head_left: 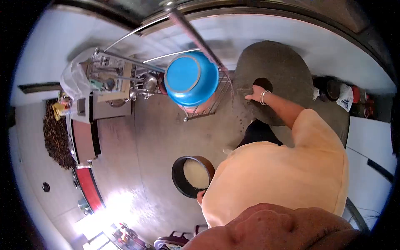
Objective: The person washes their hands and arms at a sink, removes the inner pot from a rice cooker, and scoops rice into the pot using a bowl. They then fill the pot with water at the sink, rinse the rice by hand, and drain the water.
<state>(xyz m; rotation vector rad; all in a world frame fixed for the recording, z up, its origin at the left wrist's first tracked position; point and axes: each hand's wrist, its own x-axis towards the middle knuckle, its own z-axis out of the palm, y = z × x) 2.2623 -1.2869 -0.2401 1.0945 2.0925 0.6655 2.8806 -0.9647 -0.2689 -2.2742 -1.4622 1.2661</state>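
My left hand (201,196) grips the rim of a dark round pot (180,178) beside my body. Pale grains that look like rice (196,173) lie in the pot. My right hand (259,94), with bangles on the wrist, is stretched out over a large rounded grey-brown thing (287,71), whose kind I cannot make out. Its fingers rest by a dark round opening (263,84) in that thing, with the thumb apart. I see nothing held in this hand, though part of the fingers is hard to make out.
An upturned blue basin (183,79) sits on a metal rack (214,100), ahead and left. Utensils (146,83) hang or stand near a counter (110,108) farther left. Bags and jars (346,96) line the wall at right. Bright light falls on the floor (150,133).
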